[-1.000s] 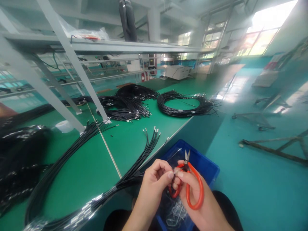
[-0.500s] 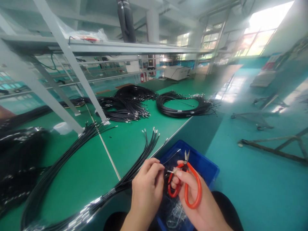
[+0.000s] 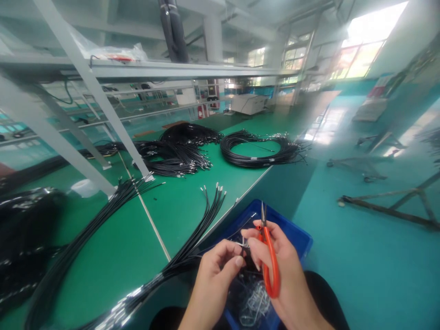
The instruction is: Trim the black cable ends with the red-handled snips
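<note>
Centrally, red scissors lie within the right hand's fingers, blades projecting beyond them, above the blue bin; the left hand's grip cannot be told.

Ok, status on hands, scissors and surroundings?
Right hand: holding red-handled scissors. Left hand: fingers bent close by, grip unclear. Both over blue bin. Black cables left of bin.

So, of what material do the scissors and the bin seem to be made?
Scissors: blades look like bare steel, grey and pointed; handles probably plastic-coated, given their smooth, even red-orange. Bin: likely moulded plastic, semi-gloss, judging by its uniform blue and formed rim.
</note>
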Demonstrator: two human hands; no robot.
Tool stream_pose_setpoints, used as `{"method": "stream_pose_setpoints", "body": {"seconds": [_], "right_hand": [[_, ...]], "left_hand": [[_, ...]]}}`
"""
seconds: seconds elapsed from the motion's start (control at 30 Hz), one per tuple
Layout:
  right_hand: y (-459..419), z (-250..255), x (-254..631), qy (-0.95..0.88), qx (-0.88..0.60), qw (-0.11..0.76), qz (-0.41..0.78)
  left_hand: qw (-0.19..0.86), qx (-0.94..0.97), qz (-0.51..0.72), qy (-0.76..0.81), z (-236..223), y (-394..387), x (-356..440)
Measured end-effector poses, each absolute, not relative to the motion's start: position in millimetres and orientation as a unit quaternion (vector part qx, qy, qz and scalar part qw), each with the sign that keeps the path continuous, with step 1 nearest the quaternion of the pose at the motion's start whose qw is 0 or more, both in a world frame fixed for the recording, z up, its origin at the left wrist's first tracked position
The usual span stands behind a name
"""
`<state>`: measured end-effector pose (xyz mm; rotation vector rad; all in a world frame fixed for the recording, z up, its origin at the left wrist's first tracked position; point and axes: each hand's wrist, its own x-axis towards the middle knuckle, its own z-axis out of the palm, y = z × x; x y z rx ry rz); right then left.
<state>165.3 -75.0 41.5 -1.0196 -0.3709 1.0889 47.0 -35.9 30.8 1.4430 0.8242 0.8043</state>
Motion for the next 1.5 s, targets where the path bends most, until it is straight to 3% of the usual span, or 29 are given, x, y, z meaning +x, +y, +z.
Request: {"method": "stream_pose_setpoints", "body": {"seconds": [0.23, 0.53, 0.77, 0.9, 1.0, 1.13, 1.27, 1.5], "right_hand": [[-74, 36, 162, -0.208, -0.462, 0.713, 0.485], [-79, 11, 168, -0.41, -0.56, 0.67, 0.264], [-77, 10, 166, -0.539, -0.597, 0.594, -0.012], [-81, 5, 165, -0.546, -0.609, 0.573, -0.057], [-92, 3, 164, -0.514, -0.626, 0.585, 0.033], [-106, 12, 161, -0.405, -0.574, 0.615, 0.359], [-106, 26, 162, -0.306, -0.509, 0.525, 0.61], [-95, 26, 162, -0.278, -0.512, 0.508, 0.635]], "left_hand": [[0.655, 0.573, 0.357, 0.34, 36, -35, 48], [0.636, 0.588, 0.355, 0.352, 33, -33, 48], [0.591, 0.607, 0.369, 0.382, 30, -38, 52], [0.585, 0.566, 0.424, 0.397, 28, -38, 53], [0.58, 0.548, 0.45, 0.402, 29, -33, 52], [0.582, 0.534, 0.468, 0.397, 32, -29, 50], [0.574, 0.531, 0.486, 0.39, 32, -31, 51], [0.552, 0.574, 0.455, 0.399, 27, -33, 52]]}}
